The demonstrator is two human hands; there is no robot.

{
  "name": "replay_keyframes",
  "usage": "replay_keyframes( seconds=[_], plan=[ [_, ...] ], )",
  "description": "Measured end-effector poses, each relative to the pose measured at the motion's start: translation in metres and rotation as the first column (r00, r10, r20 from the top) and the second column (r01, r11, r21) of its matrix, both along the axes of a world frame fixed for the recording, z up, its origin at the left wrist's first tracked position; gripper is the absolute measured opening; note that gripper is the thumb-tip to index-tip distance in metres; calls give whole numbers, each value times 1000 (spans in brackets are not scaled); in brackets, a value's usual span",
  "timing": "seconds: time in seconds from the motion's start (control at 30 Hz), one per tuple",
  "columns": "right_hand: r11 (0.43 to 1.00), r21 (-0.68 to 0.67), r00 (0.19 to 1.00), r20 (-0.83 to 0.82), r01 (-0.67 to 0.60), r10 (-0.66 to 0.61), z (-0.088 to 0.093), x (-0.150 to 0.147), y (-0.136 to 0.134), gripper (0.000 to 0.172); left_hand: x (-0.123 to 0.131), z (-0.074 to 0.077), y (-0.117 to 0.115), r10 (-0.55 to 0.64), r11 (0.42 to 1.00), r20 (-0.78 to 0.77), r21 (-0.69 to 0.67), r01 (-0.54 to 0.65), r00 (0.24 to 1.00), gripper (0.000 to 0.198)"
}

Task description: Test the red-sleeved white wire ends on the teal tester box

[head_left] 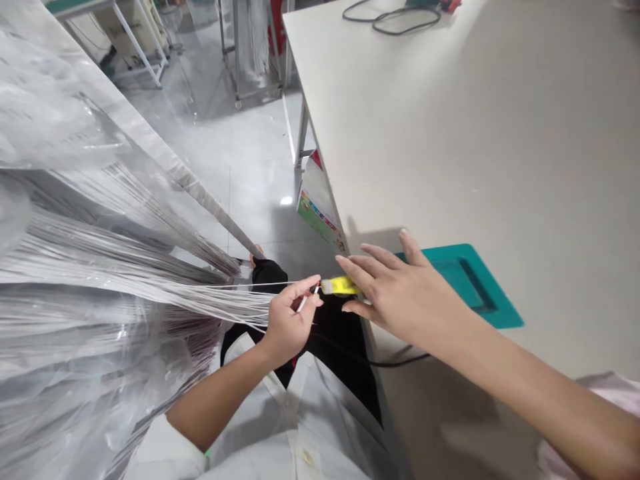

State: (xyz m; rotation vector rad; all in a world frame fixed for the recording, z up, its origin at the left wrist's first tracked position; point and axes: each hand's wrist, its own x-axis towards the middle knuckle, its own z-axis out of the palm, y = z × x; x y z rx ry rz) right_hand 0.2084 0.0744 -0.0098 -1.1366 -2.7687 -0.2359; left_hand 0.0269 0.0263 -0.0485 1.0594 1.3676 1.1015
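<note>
My left hand (293, 317) pinches the end of a thin white cable (302, 305) between thumb and fingers; a dark, reddish tip shows at the pinch. Just below and left of this hand runs a bundle of white cables (220, 297). Right beside the fingertips is a yellow tool-like piece (341, 285) with a pale end, lying at the table edge; its exact kind is unclear. Over its rear part my right hand (400, 293) hovers or rests with fingers spread, and I cannot tell whether it touches the piece. A teal tray (493, 313) lies partly under that hand.
The white table (450, 147) fills the right side, with a black cord (405, 30) at its far end. Cable bundles in clear plastic (60, 120) hang over a rail (200, 193) on the left. A printed carton (320, 213) stands beneath the table edge.
</note>
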Motion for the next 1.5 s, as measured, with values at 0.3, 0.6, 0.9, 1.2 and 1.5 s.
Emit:
replay_keyframes(
  seconds=[0.3,0.6,0.9,1.2,1.5],
  plan=[
    [998,57,969,-244,-32,45,16,-7,-9,46,-14,12,-2,34,999,86,-20,-33,996,32],
    [779,-575,444,-783,-250,-436,2,-50,-41,19,-27,33,-10,-124,985,360,-69,159,925,46],
    [459,-613,130,-678,-643,-723,-11,-59,-39,13,-31,32,-11,-310,931,469,-27,364,827,50],
    [847,-521,341,-819,-104,-462,-9,-46,-36,20,-40,8,-3,71,995,-47,-68,-75,996,41],
    [904,-396,472,-835,-160,-282,-7,-61,-40,15,-17,15,-9,-239,952,-197,144,269,951,35]
  ],
)
